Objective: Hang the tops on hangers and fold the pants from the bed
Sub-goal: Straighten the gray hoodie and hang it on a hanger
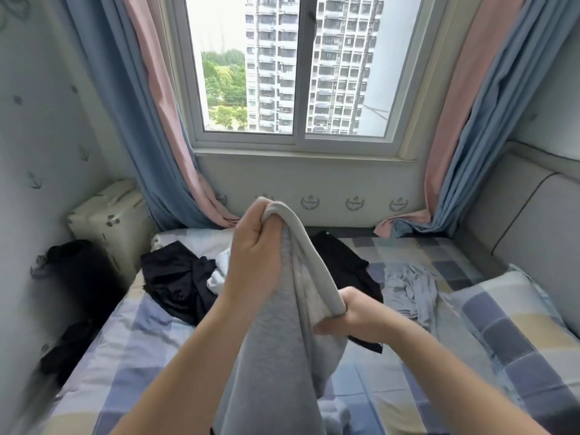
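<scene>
I hold grey sweatpants (282,334) up over the bed (408,381). My left hand (255,252) grips one end of their light waistband high up, fingers curled round the cloth. Lower and to the right, my right hand (357,312) grips the other end of the waistband. The legs hang down between my forearms, out of view at the bottom. On the checked sheet behind lie a black garment (175,277), a white garment (219,274), another black garment (342,265) and a crumpled light grey-blue garment (408,290).
A checked pillow (508,312) lies at the right by the padded headboard (530,227). A cream suitcase (110,221) and dark cloth (75,271) sit left of the bed. Blue and pink curtains (150,146) frame the window (295,67) ahead.
</scene>
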A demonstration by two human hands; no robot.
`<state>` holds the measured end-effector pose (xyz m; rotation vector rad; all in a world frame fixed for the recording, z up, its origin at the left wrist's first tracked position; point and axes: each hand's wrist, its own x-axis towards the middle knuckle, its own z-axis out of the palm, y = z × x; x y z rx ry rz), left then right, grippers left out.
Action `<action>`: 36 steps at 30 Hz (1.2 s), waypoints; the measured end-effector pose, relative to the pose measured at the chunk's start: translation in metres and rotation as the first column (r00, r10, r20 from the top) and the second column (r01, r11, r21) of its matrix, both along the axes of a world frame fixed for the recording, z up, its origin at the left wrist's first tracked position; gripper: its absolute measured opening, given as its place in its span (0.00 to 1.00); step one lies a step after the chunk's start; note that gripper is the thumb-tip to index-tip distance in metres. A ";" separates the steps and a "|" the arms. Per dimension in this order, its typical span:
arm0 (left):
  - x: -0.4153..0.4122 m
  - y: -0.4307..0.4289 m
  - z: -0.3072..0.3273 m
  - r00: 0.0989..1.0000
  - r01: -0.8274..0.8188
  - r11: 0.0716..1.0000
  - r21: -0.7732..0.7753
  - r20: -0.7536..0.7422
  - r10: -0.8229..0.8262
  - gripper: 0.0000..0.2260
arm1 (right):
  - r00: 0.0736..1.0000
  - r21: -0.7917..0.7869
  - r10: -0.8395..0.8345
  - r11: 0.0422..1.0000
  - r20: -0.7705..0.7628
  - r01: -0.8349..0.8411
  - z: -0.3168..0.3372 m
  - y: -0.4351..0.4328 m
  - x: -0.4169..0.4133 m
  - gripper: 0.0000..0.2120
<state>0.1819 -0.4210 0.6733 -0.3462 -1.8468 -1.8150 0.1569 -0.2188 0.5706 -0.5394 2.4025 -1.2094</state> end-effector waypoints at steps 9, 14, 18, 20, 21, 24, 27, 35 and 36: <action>-0.023 -0.051 -0.043 0.958 -0.133 0.987 -0.091 0.245 0.151 0.08 | 0.966 0.096 -0.245 0.967 0.083 0.237 -0.093 0.016 -0.010 0.05; -0.022 -0.050 -0.096 0.853 0.205 0.940 -0.273 0.521 -0.035 0.15 | 0.968 -0.134 -0.250 0.961 -0.036 0.243 -0.033 -0.015 -0.002 0.10; -0.003 -0.021 -0.117 0.692 0.595 0.759 -0.265 0.650 -0.315 0.19 | 0.953 -0.253 -0.269 0.940 -0.138 0.228 0.012 -0.028 0.011 0.12; 0.003 -0.007 -0.124 0.712 0.620 0.738 -0.265 0.586 -0.388 0.10 | 0.928 -0.278 -0.307 0.929 -0.209 0.244 0.025 -0.029 0.015 0.13; 0.005 -0.002 -0.125 0.729 0.611 0.750 -0.253 0.549 -0.408 0.07 | 0.916 -0.285 -0.327 0.923 -0.234 0.257 0.029 -0.028 0.017 0.14; 0.006 0.006 -0.121 0.813 0.483 0.853 -0.197 0.461 -0.354 0.03 | 0.917 -0.252 -0.303 0.938 -0.258 0.238 0.034 -0.022 0.017 0.11; 0.005 0.005 -0.110 0.890 0.338 0.924 -0.177 0.378 -0.253 0.09 | 0.957 -0.229 -0.208 0.960 -0.204 0.160 0.030 -0.014 0.013 0.08; 0.008 -0.003 -0.071 0.955 0.228 0.971 -0.068 0.209 -0.210 0.11 | 0.972 -0.113 -0.234 0.966 0.005 0.233 -0.048 -0.013 0.028 0.05; 0.008 -0.005 -0.068 0.957 0.234 0.970 -0.073 0.195 -0.216 0.11 | 0.969 -0.058 -0.246 0.967 0.034 0.248 -0.060 -0.013 0.030 0.09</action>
